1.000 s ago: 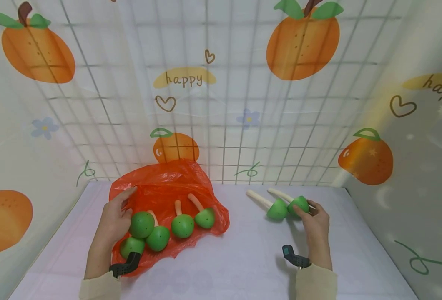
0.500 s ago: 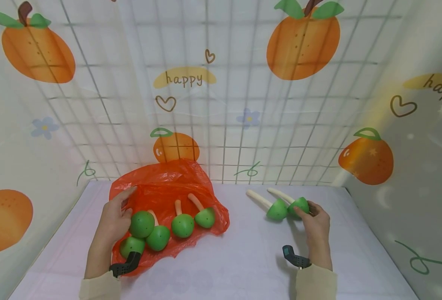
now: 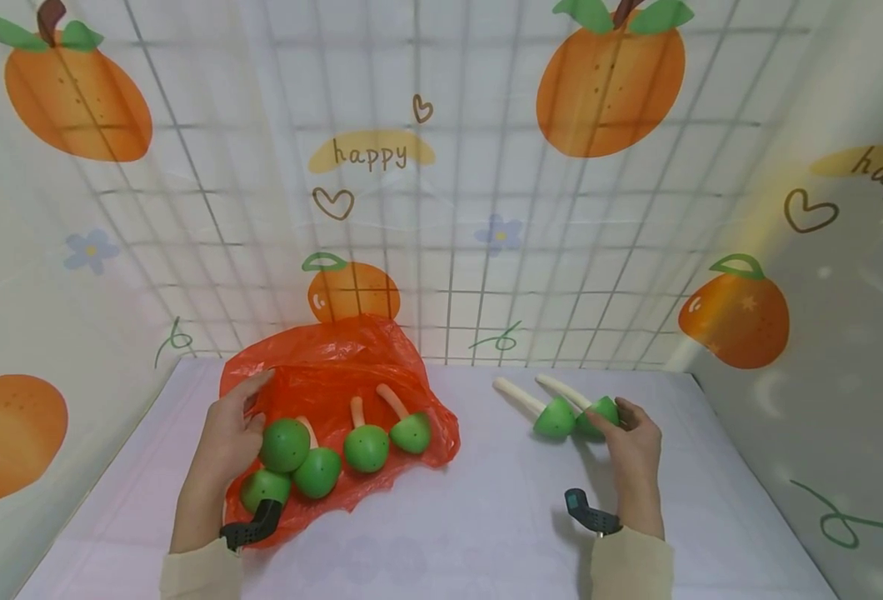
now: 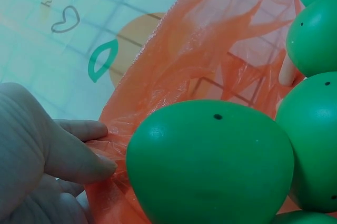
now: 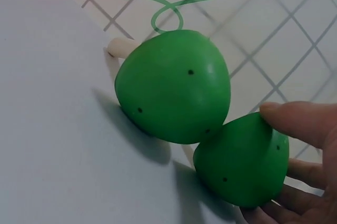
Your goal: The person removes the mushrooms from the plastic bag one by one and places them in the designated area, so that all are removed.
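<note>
My left hand (image 3: 230,437) pinches the edge of a red plastic bag (image 3: 321,342) between thumb and fingers, as the left wrist view shows. Several green-capped, black-dotted toy mushrooms with pale stems lie on the bag; the nearest large cap (image 4: 210,161) is just beside my thumb. On the right side of the table, my right hand (image 3: 634,437) grips the cap of another toy mushroom (image 5: 245,163), thumb on one side and fingers beneath. A second toy mushroom (image 5: 174,87) leans cap to cap against it. Both their stems point toward the back left in the head view.
A white table (image 3: 456,517) carries everything. Behind it hangs a pale sheet (image 3: 456,275) printed with oranges over a grid, and more sheet closes off the left and right sides. Dark wrist cameras (image 3: 591,512) sit on both wrists.
</note>
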`<state>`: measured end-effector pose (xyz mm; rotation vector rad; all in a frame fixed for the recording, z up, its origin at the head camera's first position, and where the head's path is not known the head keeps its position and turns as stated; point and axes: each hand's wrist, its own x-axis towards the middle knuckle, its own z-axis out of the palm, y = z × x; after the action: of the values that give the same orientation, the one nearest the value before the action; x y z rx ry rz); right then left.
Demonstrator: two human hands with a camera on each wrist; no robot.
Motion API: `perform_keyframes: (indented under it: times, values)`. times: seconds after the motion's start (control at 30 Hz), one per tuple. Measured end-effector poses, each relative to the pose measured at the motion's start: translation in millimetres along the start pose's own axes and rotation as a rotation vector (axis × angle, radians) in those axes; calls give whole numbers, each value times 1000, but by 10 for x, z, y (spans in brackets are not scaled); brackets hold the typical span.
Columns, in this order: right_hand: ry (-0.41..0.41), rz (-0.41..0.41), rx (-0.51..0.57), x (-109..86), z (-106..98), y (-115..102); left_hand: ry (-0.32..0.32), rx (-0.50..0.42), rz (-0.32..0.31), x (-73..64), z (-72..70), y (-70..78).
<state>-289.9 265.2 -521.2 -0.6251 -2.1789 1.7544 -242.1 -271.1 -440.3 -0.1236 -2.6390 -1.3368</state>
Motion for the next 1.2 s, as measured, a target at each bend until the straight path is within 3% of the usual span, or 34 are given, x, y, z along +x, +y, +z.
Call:
perform_keyframes:
  times: [0.4, 0.63, 0.8, 1.2]
  values:
    - [63, -22, -38, -32, -7, -95, 5, 1, -5, 8, 0, 19]
    - [145, -99, -96, -76, 12, -239, 16, 4, 5, 14, 4, 0]
    - [175, -155, -65, -160, 54, -391, 7, -1, -13, 13, -1, 9]
    - [122, -315, 47, -445, 220, -846, 9, 5, -10, 13, -3, 11]
